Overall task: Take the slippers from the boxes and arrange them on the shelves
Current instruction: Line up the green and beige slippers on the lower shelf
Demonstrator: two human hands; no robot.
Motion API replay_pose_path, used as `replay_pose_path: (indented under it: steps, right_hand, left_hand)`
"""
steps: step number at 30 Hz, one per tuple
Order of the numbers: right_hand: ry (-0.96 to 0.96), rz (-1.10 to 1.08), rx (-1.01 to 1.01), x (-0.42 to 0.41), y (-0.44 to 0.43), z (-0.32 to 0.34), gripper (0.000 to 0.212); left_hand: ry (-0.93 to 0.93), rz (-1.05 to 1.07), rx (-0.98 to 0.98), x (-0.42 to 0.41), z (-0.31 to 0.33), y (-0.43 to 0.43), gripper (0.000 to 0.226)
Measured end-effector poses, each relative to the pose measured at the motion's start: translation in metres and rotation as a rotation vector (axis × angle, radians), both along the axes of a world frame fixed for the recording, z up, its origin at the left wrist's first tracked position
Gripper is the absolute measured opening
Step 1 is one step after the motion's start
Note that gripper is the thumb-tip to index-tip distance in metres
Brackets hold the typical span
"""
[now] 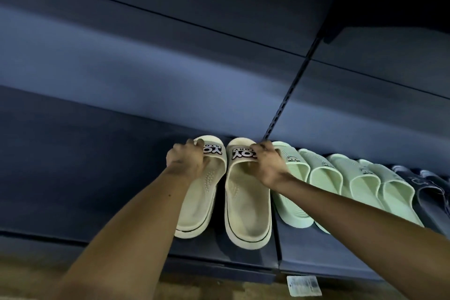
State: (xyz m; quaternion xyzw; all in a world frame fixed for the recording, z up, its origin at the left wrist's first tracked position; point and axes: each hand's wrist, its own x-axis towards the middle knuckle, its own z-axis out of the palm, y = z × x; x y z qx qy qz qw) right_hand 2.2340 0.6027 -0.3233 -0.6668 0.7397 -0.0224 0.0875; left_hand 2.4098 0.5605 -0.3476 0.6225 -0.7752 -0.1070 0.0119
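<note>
Cream slippers, straps seemingly under curled fingers.

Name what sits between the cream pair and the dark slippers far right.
Head view: four pale green slippers, overlapping in a row on the shelf, from the cream slippers to the dark slippers.

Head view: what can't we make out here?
All head view.
Strap logos on the left cream slipper and right cream slipper: partly covered by the left hand and right hand gripping the straps.
Dark slippers: cut off by the right edge, too dim to count.
Shelf tag: print blurred.
Boxes: out of frame.
</note>
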Motion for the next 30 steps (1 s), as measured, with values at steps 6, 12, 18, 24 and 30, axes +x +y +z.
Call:
replay_pose_path:
  steps: [6, 12, 18, 24, 30]
  right_hand:
    - [-0.059, 0.021, 0.025, 0.007, 0.015, -0.010, 0.051]
    - [-0.017, 0.106, 0.083, 0.010, 0.018, -0.031, 0.068]
    - [-0.016, 0.086, 0.151, 0.004, 0.005, -0.040, 0.078]
    - [-0.045, 0.060, 0.104, -0.013, -0.017, -0.039, 0.084]
    - [-0.073, 0.058, 0.137, -0.020, -0.021, -0.041, 0.091]
  left_hand:
    - [0.063, 0.003, -0.110, 0.002, 0.008, 0.004, 0.045]
    - [0.101, -0.276, 0.026, -0.003, -0.001, 0.015, 0.024]
    - [0.147, -0.350, 0.029, -0.014, -0.018, 0.005, 0.054]
    - [0.141, -0.332, 0.004, -0.035, -0.029, -0.016, 0.059]
    - [0.092, -0.285, -0.028, -0.038, -0.030, -0.022, 0.055]
